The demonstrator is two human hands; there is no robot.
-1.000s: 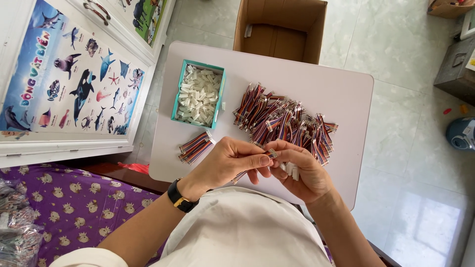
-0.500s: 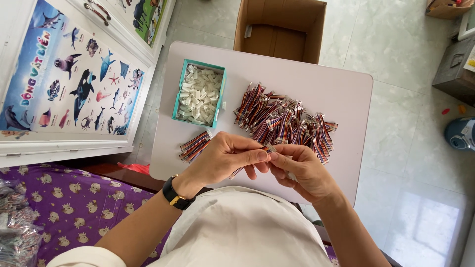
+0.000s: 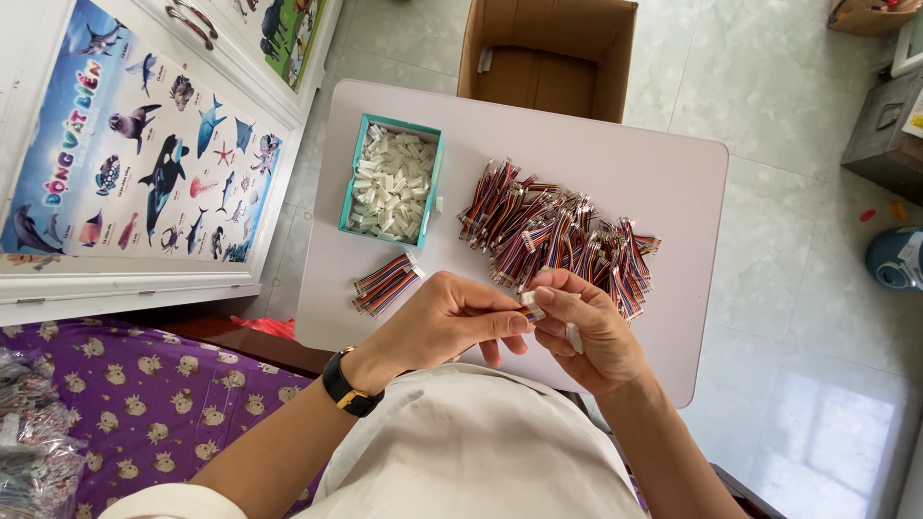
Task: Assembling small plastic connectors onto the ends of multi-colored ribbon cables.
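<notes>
One small white connector (image 3: pixel 530 307) pinched between both hands' (image 3: pixel 452 317) grip, two wire piles nearby

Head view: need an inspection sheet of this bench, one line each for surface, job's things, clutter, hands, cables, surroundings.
Surface: small white table, bare at the right edge.
Job's things: small white connector piece pinched between both hands; teal box of white connectors; big wire pile; small wire bundle set apart beside it.
Clutter: nothing seen on the table.
Hands: left hand and right hand meet at the piece; black wristwatch on the left wrist.
Cables: multicoloured short leads, only in the piles.
Surroundings: open cardboard box behind the table, sea-animal poster, purple patterned cloth, tiled floor.
</notes>
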